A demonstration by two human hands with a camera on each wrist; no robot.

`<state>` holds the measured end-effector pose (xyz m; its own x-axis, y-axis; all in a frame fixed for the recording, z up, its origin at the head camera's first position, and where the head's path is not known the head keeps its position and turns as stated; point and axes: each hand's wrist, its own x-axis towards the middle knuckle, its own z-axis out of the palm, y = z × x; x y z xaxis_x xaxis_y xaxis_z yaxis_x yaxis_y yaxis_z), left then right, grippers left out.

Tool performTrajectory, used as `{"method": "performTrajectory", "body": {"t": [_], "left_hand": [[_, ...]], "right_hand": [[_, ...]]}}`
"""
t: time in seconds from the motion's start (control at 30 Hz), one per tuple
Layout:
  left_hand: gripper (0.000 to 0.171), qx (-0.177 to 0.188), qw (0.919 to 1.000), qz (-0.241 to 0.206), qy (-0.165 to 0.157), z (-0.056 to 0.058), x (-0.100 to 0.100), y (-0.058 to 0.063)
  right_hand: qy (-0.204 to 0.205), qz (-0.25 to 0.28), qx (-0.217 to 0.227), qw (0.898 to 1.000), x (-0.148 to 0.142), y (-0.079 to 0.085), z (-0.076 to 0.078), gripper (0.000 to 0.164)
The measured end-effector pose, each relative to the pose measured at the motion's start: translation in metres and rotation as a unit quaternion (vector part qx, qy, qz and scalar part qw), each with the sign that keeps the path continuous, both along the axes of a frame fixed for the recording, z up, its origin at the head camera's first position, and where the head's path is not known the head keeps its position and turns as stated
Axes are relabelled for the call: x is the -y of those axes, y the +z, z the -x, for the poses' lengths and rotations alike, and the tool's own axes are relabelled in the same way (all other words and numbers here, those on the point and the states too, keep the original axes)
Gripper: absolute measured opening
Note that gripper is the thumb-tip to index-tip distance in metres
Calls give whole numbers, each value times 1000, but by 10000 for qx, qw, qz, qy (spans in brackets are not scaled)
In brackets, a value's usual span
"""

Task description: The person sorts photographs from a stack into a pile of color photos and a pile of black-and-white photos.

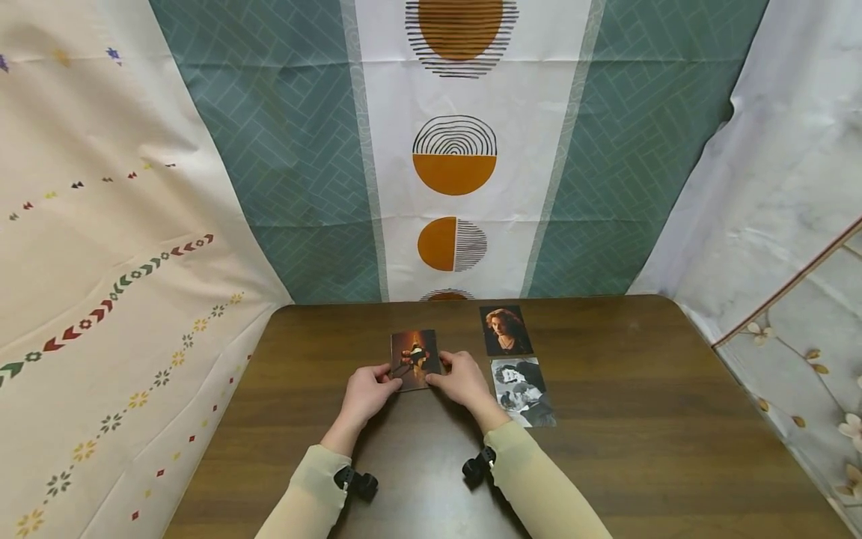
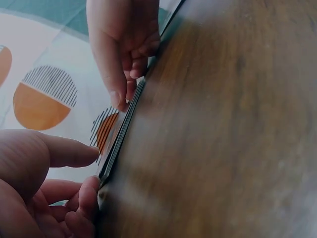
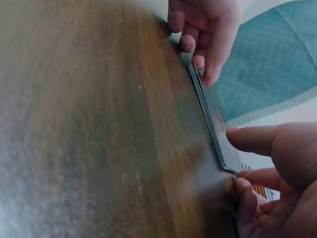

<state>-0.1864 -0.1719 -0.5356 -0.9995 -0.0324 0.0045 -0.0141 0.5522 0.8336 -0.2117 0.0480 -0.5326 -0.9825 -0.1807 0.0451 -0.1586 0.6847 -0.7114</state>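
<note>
A thin stack of photo cards (image 1: 414,361), its top picture dark with orange light, is between my two hands. My left hand (image 1: 368,392) pinches the left side, with the thumb on top. On the opposite side my right hand (image 1: 465,379) grips the stack the same way. Several layered edges of the stack (image 3: 210,121) show in the right wrist view. To the right lie a dark colour photo card (image 1: 506,331) of a person and, just below it, a black-and-white photo card (image 1: 521,393). What the lower cards in the stack show is hidden.
The brown wooden table (image 1: 626,419) reaches out to both sides. Behind it hangs a green and white patterned curtain (image 1: 303,150). Pale cloths flank it, one at the left (image 1: 121,299) and one at the right (image 1: 761,224). A black wrist camera (image 1: 357,483) sits on the left sleeve.
</note>
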Motion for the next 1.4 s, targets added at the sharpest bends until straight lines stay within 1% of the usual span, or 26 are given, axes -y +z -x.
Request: {"method": "performTrajectory", "body": {"t": [0.2, 0.47, 0.57, 1.03, 1.2, 1.4], "left_hand": [[46, 2, 9997, 207, -84, -2, -2, -1], [46, -5, 9997, 230, -61, -3, -3, 0], [47, -6, 9996, 259, -63, -2, -3, 0], [48, 3, 9999, 160, -27, -3, -1, -3], [47, -55, 9999, 106, -16, -4, 1, -2], [45, -71, 10000, -14, -59, -6, 0, 0]], "right_hand": [[-102, -191, 214, 9995, 2, 0, -2, 65], [-189, -266, 244, 9992, 3, -2, -1, 67], [-130, -287, 221, 9993, 2, -2, 0, 68], [77, 242, 295, 9992, -5, -3, 1, 65], [26, 392, 329, 9987, -5, -2, 0, 62], [-125, 576, 358, 9976, -6, -6, 0, 59]]}}
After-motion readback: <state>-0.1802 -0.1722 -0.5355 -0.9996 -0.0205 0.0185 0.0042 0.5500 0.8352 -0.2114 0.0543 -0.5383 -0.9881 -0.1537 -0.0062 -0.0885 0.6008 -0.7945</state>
